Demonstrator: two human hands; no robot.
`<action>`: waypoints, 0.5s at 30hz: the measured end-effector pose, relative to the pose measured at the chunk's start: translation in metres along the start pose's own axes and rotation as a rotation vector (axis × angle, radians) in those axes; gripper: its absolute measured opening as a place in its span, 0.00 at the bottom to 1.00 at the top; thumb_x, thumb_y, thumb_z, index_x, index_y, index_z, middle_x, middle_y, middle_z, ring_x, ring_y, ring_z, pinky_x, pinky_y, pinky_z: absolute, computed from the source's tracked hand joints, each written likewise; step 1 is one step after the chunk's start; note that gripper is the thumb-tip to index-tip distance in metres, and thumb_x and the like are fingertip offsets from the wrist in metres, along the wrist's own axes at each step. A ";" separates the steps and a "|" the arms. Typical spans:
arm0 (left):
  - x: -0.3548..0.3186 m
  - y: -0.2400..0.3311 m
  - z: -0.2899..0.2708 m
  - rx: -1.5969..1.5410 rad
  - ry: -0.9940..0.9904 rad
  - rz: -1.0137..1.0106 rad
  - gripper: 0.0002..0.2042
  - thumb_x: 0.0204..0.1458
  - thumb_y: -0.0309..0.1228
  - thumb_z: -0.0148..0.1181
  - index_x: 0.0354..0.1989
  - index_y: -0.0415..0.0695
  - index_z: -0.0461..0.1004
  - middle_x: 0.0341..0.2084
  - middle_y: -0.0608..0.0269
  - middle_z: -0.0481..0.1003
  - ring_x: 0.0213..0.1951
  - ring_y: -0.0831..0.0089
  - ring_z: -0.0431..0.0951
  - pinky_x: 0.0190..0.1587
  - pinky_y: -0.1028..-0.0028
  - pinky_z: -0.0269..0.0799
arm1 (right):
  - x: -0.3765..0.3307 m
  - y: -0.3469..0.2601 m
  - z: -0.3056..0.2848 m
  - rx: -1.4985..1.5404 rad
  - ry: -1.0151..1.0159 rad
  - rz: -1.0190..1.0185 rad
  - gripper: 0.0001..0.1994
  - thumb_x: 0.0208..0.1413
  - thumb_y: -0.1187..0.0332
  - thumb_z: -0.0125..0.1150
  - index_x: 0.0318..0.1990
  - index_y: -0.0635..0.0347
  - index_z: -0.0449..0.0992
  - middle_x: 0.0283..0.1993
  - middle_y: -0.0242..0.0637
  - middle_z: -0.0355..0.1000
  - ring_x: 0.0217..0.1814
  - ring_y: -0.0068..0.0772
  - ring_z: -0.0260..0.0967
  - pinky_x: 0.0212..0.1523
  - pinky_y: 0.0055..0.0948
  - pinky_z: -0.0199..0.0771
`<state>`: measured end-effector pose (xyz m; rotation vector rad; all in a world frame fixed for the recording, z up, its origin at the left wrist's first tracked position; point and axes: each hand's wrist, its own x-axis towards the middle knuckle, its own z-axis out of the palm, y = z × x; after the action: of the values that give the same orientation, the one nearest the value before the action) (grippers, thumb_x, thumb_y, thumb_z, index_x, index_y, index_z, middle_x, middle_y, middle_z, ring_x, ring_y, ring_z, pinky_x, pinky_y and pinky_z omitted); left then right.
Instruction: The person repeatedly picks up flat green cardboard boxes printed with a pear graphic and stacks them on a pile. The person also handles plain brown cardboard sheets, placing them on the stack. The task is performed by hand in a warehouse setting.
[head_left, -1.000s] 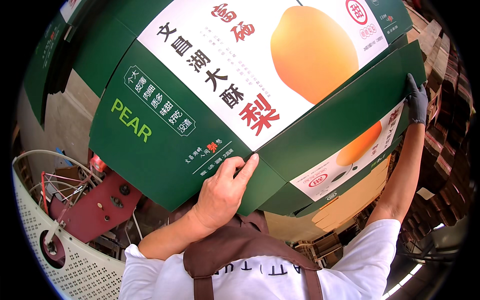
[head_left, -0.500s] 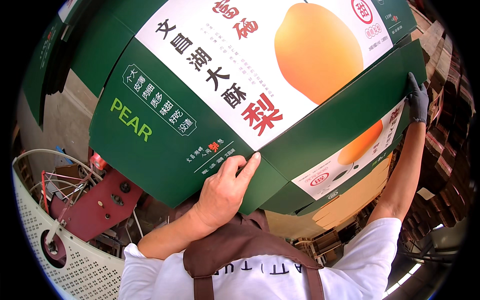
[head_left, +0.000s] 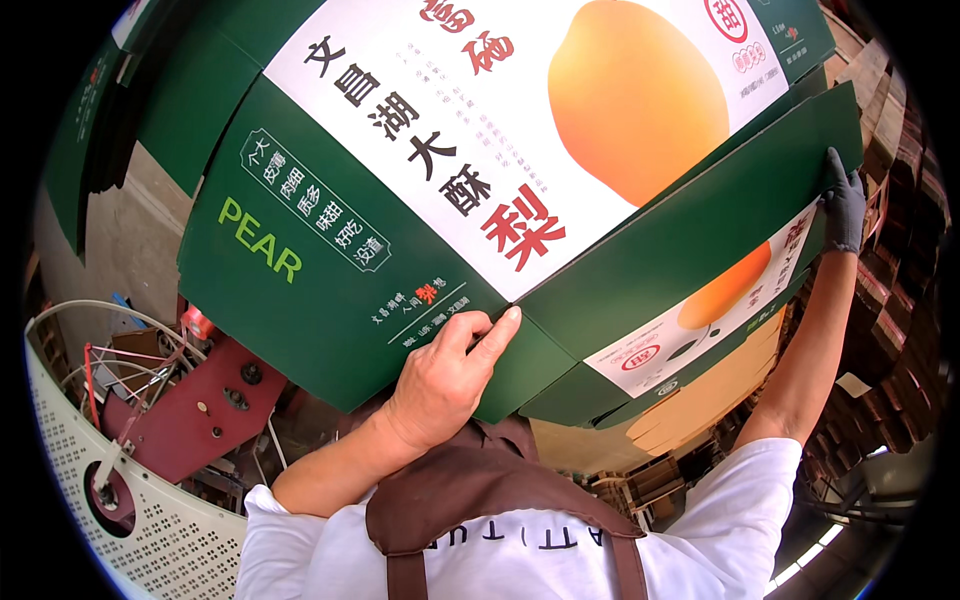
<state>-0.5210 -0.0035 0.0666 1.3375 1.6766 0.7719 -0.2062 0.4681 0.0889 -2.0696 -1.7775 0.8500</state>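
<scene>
A large green printed cardboard box (head_left: 330, 215) with a white top panel and a yellow pear picture fills the upper middle. Its near side panel (head_left: 690, 235) is folded along a crease and carries a smaller pear picture. At the near corner, my bare left hand (head_left: 445, 370) is closed against the box, its index finger lying on the crease and the others curled; its thumb is hidden. My right hand (head_left: 843, 210), in a dark grey glove, grips the right end of the side panel, with one finger stretched along the outer face.
On the left are a cream perforated machine guard (head_left: 165, 535) and a maroon machine plate (head_left: 225, 400) with bolts. More green cardboard (head_left: 85, 130) stands at the far left. Stacks of brown cardboard (head_left: 905, 330) rise on the right. Plain cardboard (head_left: 590, 450) shows under the box.
My right hand has shifted slightly to the right, and the side panel's right end has swung a little outward from the top panel. My left hand stays at the corner.
</scene>
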 end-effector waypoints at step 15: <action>-0.001 -0.002 0.003 -0.015 0.057 0.026 0.27 0.44 0.14 0.61 0.58 0.38 0.73 0.36 0.60 0.68 0.25 0.70 0.74 0.24 0.71 0.74 | 0.003 0.002 0.005 0.031 -0.007 -0.008 0.20 0.56 0.52 0.68 0.48 0.55 0.79 0.29 0.19 0.69 0.22 0.10 0.57 0.23 0.15 0.56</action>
<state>-0.5190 -0.0049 0.0630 1.3406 1.6973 0.8433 -0.2068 0.4702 0.0829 -2.0416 -1.7631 0.8780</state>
